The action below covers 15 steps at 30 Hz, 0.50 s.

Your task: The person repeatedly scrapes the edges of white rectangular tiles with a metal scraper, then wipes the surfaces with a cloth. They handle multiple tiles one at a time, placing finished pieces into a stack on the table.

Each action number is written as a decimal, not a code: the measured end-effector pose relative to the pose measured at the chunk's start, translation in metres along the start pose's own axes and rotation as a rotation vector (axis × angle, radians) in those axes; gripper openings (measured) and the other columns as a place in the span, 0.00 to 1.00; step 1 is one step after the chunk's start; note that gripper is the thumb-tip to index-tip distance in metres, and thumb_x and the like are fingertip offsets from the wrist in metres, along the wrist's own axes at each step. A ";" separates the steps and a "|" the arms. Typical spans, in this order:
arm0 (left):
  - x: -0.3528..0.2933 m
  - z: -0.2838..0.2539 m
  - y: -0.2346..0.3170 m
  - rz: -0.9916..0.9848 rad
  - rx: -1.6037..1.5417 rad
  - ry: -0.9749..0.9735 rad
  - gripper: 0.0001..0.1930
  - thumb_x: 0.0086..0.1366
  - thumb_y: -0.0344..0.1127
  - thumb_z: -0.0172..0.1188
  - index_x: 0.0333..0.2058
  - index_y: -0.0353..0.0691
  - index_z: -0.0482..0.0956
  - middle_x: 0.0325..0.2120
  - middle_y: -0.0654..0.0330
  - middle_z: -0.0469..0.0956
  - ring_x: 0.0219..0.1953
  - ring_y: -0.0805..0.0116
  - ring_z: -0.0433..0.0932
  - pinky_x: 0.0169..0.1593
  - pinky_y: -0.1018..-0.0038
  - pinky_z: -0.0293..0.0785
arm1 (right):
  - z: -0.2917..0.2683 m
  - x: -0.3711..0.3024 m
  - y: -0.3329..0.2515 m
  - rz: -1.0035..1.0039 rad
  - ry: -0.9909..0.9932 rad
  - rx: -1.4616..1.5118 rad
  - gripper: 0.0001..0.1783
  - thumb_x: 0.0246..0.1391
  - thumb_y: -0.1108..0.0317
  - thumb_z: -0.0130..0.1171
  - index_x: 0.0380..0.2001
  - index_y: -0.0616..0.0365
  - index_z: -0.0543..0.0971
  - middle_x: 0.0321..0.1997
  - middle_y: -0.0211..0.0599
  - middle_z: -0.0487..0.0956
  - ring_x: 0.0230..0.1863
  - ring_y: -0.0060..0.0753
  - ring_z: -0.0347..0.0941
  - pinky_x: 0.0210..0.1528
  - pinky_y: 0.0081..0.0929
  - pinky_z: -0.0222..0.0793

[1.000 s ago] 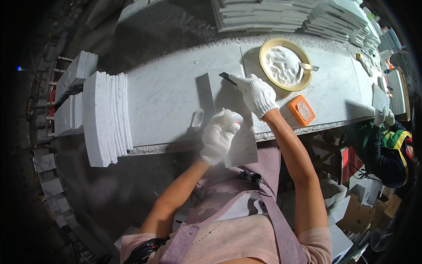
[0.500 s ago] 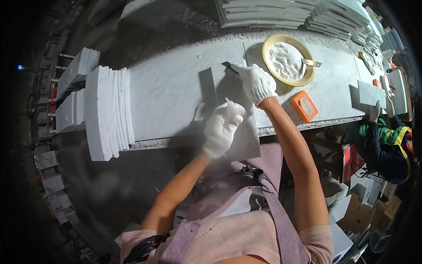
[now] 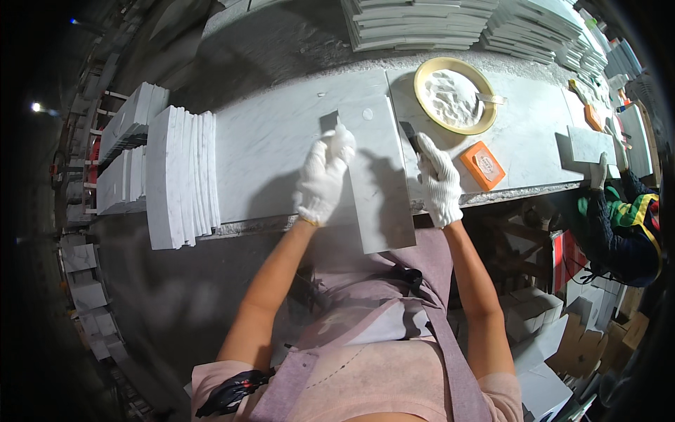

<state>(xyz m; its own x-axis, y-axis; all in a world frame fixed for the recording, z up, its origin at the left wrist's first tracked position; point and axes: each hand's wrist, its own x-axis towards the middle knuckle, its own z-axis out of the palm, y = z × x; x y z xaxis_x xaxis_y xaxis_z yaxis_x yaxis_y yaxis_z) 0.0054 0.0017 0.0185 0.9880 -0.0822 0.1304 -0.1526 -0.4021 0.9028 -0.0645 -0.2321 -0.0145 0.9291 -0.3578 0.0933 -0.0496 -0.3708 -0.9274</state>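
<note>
A long grey-white marble tile lies on the bench, its near end jutting over the front edge. My gloved left hand is closed around a small translucent squeeze bottle, beside the tile's left edge. A round whitish dab shows near the tile's far end. To the right of the tile, my gloved right hand grips a flat dark-bladed scraper, its blade by the tile's right edge; the handle is mostly hidden in the fingers.
A yellow bowl of white powder, with a metal scraper in it, sits beyond my right hand. Nearby lies an orange square block. Upright tiles stand left, stacked slabs behind. A co-worker handles a tile at far right.
My left hand with the bottle has moved left and away from me. The right hand with the scraper has drawn back to the right, off the tile. The dab now shows on the tile.
</note>
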 end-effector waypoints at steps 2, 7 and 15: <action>0.024 -0.006 -0.004 -0.002 0.207 -0.004 0.22 0.72 0.44 0.68 0.60 0.41 0.79 0.48 0.52 0.87 0.50 0.55 0.86 0.55 0.62 0.80 | 0.003 -0.013 0.010 -0.222 0.097 -0.067 0.27 0.69 0.84 0.53 0.68 0.56 0.79 0.51 0.33 0.85 0.43 0.23 0.76 0.51 0.26 0.76; 0.055 -0.018 -0.010 0.311 0.778 -0.008 0.24 0.64 0.46 0.72 0.57 0.50 0.83 0.50 0.56 0.85 0.51 0.49 0.83 0.57 0.54 0.78 | 0.009 -0.013 0.029 -0.360 0.302 -0.193 0.34 0.56 0.84 0.60 0.65 0.44 0.82 0.43 0.42 0.84 0.40 0.42 0.84 0.45 0.34 0.81; 0.075 -0.019 -0.001 0.536 1.074 -0.041 0.22 0.60 0.44 0.74 0.53 0.54 0.83 0.43 0.62 0.85 0.47 0.56 0.83 0.51 0.56 0.78 | 0.016 -0.014 0.033 -0.364 0.383 -0.268 0.30 0.57 0.80 0.61 0.62 0.41 0.84 0.38 0.40 0.85 0.37 0.43 0.84 0.41 0.36 0.81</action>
<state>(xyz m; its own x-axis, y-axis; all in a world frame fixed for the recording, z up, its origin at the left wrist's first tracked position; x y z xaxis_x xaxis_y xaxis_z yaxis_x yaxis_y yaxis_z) 0.0800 0.0132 0.0346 0.7948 -0.4930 0.3540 -0.5039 -0.8611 -0.0678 -0.0736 -0.2252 -0.0524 0.7081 -0.4320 0.5586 0.1107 -0.7133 -0.6920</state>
